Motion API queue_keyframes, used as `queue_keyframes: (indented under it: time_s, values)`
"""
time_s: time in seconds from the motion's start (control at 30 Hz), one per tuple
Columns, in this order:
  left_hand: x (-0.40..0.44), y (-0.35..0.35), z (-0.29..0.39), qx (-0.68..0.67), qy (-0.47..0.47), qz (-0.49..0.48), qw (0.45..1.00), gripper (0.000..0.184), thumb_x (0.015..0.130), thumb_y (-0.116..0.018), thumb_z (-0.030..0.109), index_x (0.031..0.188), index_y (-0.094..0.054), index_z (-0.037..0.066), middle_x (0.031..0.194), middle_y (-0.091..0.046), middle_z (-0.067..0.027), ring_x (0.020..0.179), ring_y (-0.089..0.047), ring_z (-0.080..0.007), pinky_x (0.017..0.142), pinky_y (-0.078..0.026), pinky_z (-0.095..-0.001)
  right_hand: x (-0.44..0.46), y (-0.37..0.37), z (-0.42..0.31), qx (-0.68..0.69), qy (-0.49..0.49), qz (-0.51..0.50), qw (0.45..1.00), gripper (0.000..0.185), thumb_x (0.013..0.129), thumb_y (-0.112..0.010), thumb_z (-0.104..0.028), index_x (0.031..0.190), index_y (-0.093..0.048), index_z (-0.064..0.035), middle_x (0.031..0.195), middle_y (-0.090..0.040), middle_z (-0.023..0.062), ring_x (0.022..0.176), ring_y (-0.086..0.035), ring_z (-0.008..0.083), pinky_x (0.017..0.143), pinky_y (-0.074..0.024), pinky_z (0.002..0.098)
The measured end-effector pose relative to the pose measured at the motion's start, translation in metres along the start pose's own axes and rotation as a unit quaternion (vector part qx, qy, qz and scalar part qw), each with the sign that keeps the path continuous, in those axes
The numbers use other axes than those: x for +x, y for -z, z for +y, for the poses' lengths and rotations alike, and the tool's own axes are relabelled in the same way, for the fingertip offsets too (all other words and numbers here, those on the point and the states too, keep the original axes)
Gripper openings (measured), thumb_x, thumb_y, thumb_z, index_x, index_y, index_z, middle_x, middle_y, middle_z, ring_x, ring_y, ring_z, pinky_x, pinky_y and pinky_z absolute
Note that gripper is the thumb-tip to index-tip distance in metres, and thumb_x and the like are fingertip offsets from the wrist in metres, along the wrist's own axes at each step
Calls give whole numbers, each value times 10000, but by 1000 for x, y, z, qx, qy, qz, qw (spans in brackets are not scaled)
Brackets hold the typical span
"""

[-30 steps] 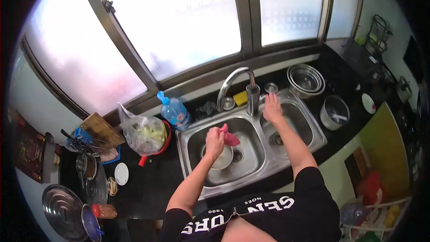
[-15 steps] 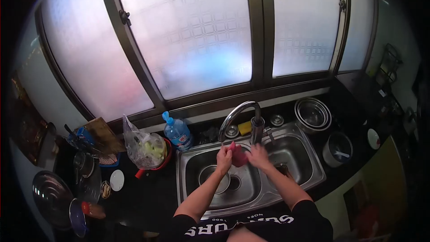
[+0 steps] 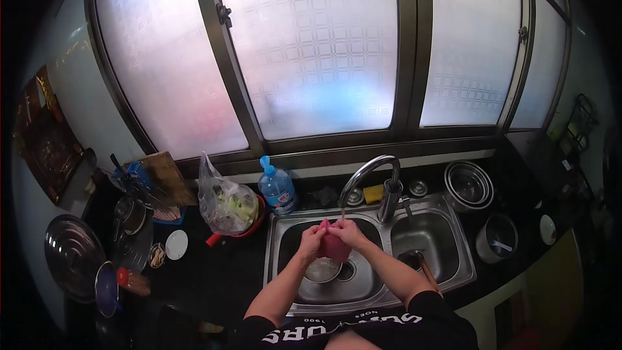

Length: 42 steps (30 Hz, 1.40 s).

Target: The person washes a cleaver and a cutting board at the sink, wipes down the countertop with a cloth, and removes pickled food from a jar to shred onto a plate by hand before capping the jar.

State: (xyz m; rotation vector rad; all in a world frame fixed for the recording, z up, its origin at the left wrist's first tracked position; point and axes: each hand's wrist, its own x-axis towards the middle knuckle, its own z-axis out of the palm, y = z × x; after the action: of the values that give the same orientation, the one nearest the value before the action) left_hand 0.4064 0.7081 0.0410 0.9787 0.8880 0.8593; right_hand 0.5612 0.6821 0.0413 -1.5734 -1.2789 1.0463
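Pink cloth (image 3: 334,246) over sink (image 3: 424,238), black counter (image 3: 227,272), frosted windows (image 3: 311,58)

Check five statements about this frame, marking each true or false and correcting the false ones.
1. The left hand and right hand both hold the pink cloth. True.
2. A bowl sits in the left basin. True.
3. The yellow sponge lies beside the faucet. True.
4. The blue bottle stands right of the faucet. False: the blue bottle stands left of it.
5. The nested bowls sit in the right basin. False: the nested bowls are on the counter.
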Motion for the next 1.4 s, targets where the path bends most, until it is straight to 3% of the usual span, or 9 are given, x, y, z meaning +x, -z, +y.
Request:
queue_keyframes:
  time_s: [0.33, 0.5, 0.7, 0.77, 0.87, 1.0, 1.13, 1.37, 1.4]
  values:
    - [15, -22, -27, 342, -295, 9, 892, 481, 653, -505, -62, 1129, -531, 4, 1067, -579, -160, 954, -573, -282, 856, -448, -318, -28, 36, -19, -246, 176, 89, 949, 159, 778, -580, -226, 876, -620, -108, 773, -631, 145, 732, -616, 323, 631, -484, 409]
    - [16, -26, -23, 286, -64, -146, 945, 173, 760, -531, 36, 894, -637, 10, 842, -636, -110, 764, -596, -217, 687, -466, -321, -32, 44, -25, -224, 290, 13, 930, 151, 797, -577, -171, 913, -621, -84, 782, -639, 111, 744, -628, 289, 668, -491, 364]
    - [20, -21, -22, 376, -31, -97, 921, 248, 846, -497, 209, 891, -637, 9, 723, -615, -147, 706, -594, -208, 657, -458, -338, -43, 59, -15, 69, 161, 6, 985, 182, 812, -572, -110, 950, -609, 3, 870, -626, 138, 808, -597, 174, 720, -472, 287]
    - [20, -21, -24, 406, -158, -12, 900, 300, 863, -479, 262, 859, -648, 14, 754, -618, -180, 708, -604, -224, 671, -462, -359, -41, 67, 5, 75, 165, 56, 982, 234, 798, -598, -152, 967, -600, 11, 895, -621, 148, 822, -602, 220, 742, -471, 304]
    - [5, -34, -11, 422, -120, 4, 899, 301, 867, -464, 258, 843, -644, 18, 801, -635, -168, 720, -609, -239, 687, -465, -367, -39, 88, 33, -220, -11, 346, 912, 351, 748, -584, -146, 1068, -556, -4, 1046, -561, 192, 1018, -517, 328, 898, -400, 404]
    - [-14, -43, 8, 321, -112, -71, 938, 256, 861, -482, 227, 890, -593, -2, 838, -648, -137, 730, -603, -201, 681, -475, -339, -42, 121, 26, -411, 25, 477, 777, 433, 729, -537, -113, 1130, -463, 32, 1222, -410, 226, 1199, -331, 388, 1004, -269, 473]
    - [-18, -46, 15, 147, -45, -62, 986, 211, 853, -504, 186, 938, -507, -8, 872, -646, -96, 674, -585, -152, 621, -489, -280, -34, 138, 65, -412, -113, 238, 872, 599, 692, -545, -66, 1246, -356, 63, 1323, -321, 254, 1238, -306, 385, 1047, -226, 468]
    - [-38, -39, 31, 13, -17, -55, 998, 184, 882, -509, 170, 980, -485, 17, 848, -622, -113, 617, -586, -149, 469, -468, -255, -34, 131, 102, -345, -106, 235, 903, 814, 711, -580, -116, 1362, -130, 74, 1428, -154, 257, 1312, -216, 389, 1070, -220, 418]
    - [-37, -41, 32, -31, -53, -57, 996, 177, 896, -496, 163, 989, -477, 15, 859, -626, -138, 589, -602, -169, 384, -456, -246, -31, 129, 106, -280, -22, 316, 906, 649, 734, -567, -101, 1301, -304, 74, 1322, -346, 290, 1179, -406, 415, 979, -347, 410]
